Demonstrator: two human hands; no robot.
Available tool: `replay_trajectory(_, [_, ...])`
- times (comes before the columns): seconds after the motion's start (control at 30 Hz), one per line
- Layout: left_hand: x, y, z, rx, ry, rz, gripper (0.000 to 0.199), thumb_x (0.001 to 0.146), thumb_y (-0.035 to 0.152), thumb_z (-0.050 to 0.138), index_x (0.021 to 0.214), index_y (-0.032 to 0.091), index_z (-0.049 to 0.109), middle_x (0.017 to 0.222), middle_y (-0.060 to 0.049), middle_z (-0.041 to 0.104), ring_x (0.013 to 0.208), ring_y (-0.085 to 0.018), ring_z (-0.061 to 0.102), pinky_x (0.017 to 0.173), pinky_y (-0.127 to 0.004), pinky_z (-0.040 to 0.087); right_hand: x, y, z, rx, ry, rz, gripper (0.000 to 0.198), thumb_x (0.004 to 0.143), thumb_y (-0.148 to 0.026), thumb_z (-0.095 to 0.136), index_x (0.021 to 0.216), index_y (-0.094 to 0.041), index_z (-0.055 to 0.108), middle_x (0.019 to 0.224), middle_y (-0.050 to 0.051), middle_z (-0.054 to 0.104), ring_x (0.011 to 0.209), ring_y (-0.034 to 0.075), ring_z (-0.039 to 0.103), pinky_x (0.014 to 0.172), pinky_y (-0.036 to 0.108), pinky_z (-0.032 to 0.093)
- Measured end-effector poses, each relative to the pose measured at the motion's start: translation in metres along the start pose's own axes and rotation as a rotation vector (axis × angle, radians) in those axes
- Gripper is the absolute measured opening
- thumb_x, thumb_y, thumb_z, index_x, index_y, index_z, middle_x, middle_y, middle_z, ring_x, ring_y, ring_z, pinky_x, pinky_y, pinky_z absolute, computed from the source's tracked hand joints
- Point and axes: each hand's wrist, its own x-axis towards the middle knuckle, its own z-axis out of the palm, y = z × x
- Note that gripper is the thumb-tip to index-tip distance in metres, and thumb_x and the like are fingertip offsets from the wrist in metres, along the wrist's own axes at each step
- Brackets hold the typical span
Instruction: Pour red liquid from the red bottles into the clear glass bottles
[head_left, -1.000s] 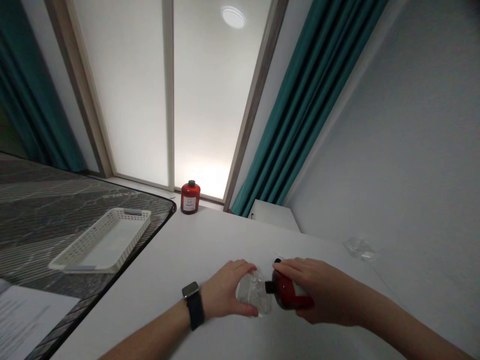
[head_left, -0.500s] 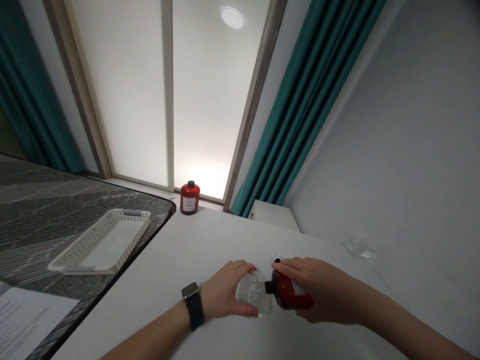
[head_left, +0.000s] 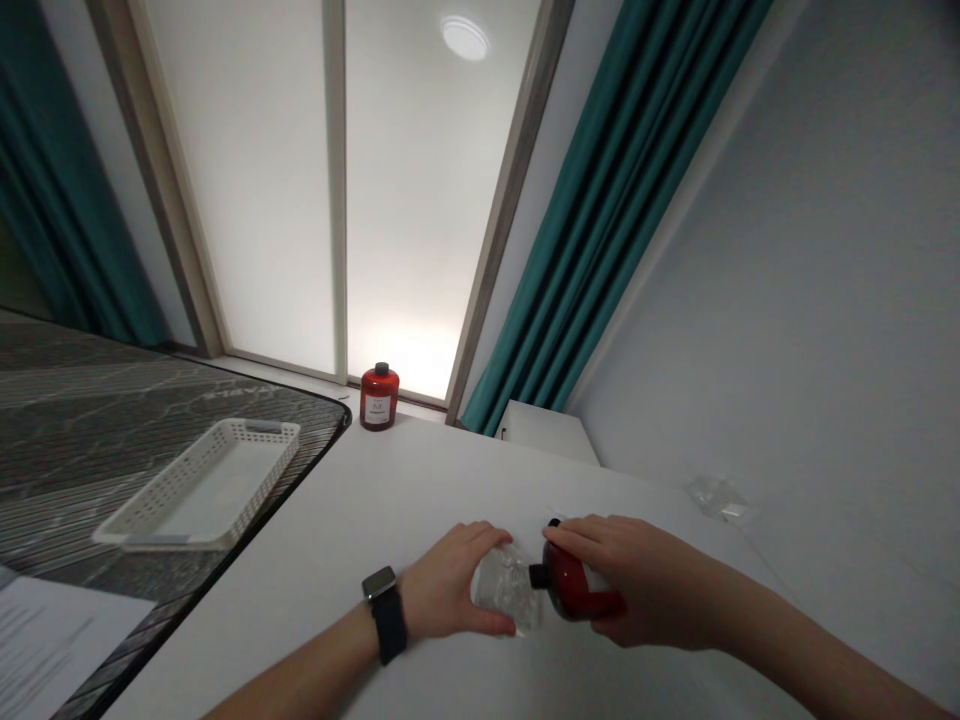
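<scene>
Presently gripping dark-red bottle [head_left: 574, 585] in right hand [head_left: 616, 580], with fingers closed around its body and partly covering pale label [head_left: 597, 578]. Holding clear container [head_left: 504, 588] in left hand [head_left: 442, 588], with thumb and fingers spread wide around its sides. Noted against frame half a second earlier: almost no change in hands, dark-red bottle or container; only slight drift of basket [head_left: 176, 478] and printed paper [head_left: 67, 640] toward left of view. Located over near part of white table [head_left: 450, 475], dark-red bottle just right of container. Pointing its black neck [head_left: 538, 576] left, toward container; tipped onto its side, with long axis running roughly left to right across view. Unable to tell neck-to-container contact from small gap. Farther out: watch [head_left: 385, 612] on left wrist; crumpled clear plastic [head_left: 718, 497] at right; second red bottle [head_left: 379, 395], capped and upright, near far table edge.
</scene>
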Motion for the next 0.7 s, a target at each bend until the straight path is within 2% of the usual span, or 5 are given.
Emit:
replay_trajectory(0.33, [-0.0003,0.0033,-0.0021,-0.006,-0.013,-0.012,0.082,0.058,0.038,0.094,0.126,0.018,0.053,0.12,-0.009,0.063,0.105,-0.03,0.059,0.096,-0.043,0.045,-0.0004,-0.0008,-0.0006,-0.009,0.005,-0.012,0.078,0.063,-0.021,0.075,0.138,-0.021,0.051,0.132,0.014,0.062,0.112,0.034,0.061,0.094,0.047,0.049])
replay_trajectory(0.7, [-0.0009,-0.0018,0.0011,-0.007,0.01,0.013,0.083,0.058,0.044,0.092,0.127,0.02,0.053,0.12,-0.009,0.063,0.105,-0.031,0.059,0.096,-0.044,0.045,-0.0011,-0.0031,-0.0036,-0.021,0.009,-0.016,0.079,0.063,-0.02,0.075,0.138,-0.021,0.05,0.131,0.014,0.062,0.11,0.034,0.061,0.093,0.047,0.048])
